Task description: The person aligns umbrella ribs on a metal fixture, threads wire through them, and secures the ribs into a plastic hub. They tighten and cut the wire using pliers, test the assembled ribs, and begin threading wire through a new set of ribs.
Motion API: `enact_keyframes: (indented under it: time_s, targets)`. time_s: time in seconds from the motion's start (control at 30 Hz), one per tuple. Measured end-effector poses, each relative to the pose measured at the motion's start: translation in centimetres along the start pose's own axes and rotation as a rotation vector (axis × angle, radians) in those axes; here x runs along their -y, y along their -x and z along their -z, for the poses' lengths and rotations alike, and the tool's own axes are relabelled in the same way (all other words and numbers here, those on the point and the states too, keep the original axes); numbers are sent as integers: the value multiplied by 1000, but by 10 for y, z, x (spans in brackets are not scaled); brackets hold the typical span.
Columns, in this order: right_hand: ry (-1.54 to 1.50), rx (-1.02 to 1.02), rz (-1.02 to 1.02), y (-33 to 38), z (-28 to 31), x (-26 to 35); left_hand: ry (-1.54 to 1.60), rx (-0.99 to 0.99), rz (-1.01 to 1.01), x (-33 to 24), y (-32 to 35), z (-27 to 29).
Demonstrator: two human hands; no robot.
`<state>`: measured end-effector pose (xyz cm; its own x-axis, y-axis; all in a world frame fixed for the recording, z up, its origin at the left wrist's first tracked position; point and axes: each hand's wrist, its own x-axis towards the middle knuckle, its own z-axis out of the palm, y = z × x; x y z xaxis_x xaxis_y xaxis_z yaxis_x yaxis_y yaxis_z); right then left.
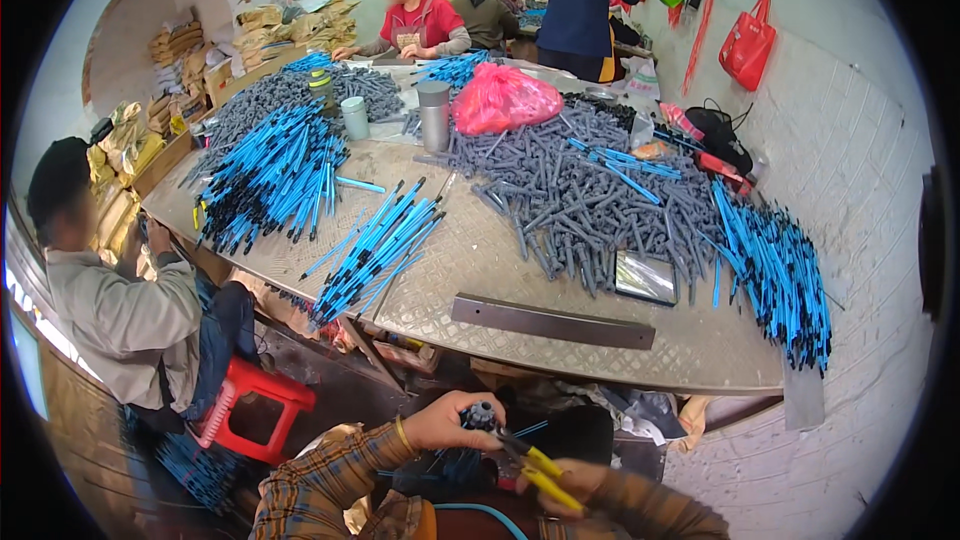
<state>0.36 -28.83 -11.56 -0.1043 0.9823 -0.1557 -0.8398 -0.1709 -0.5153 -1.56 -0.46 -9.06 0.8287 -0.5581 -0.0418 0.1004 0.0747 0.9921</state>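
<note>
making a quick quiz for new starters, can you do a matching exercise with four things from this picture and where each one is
Things
1. Yellow-handled pliers
2. Pink-red plastic bag
3. Dark metal bar
4. Red tote bag

Places
A. Hanging on the wall at the right
B. Lying near the close edge of the table
C. In the wearer's right hand
D. Beside the silver flask

Right pairs: 1-C, 2-D, 3-B, 4-A
</note>
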Motion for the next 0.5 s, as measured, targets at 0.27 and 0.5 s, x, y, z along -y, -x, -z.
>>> enact_keyframes:
  time_s: [0.27, 0.5]
  targets:
    - [293, -413, -279, 6, -29, 56, 27, -200, -62, -6, -2, -1]
    - [830, -399, 174, -3, -14, 52, 10, -197, -24, -9, -3, 9]
